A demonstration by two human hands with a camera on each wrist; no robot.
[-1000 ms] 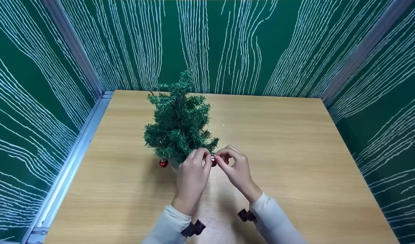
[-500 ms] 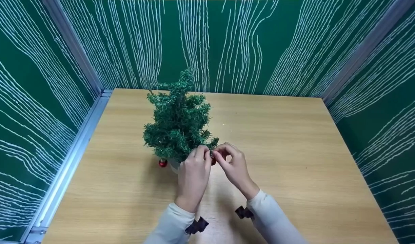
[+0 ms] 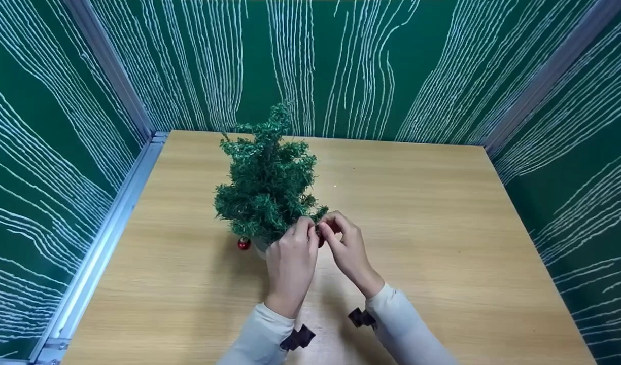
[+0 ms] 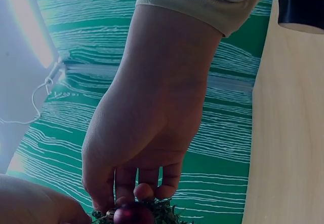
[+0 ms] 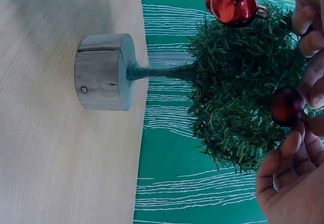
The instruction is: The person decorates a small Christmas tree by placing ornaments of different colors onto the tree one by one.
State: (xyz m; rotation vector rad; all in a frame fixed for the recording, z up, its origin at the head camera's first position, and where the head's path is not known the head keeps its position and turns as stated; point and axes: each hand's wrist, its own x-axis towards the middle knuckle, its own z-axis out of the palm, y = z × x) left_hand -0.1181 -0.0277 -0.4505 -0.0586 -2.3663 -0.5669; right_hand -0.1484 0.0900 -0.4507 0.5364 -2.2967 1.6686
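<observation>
A small artificial Christmas tree stands on the table, its wooden base seen in the right wrist view. My left hand and right hand meet at a low branch on its right side. Between their fingertips hangs a dark red Christmas bauble. Thumb and finger of the right hand pinch it by its cap. The left fingertips pinch at the same cap, against the green needles; the exact grip is partly hidden. In the left wrist view the bauble shows just below the left fingers.
A second, shiny red bauble hangs low on the tree's left side. The wooden table is enclosed by green walls with white wavy lines. Metal rails run along the left edge and corners.
Both hands have moved slightly up and closer together at the branch, the right one shifting left. The bauble's shiny cap is now more covered by fingers. The tree has stayed in place.
</observation>
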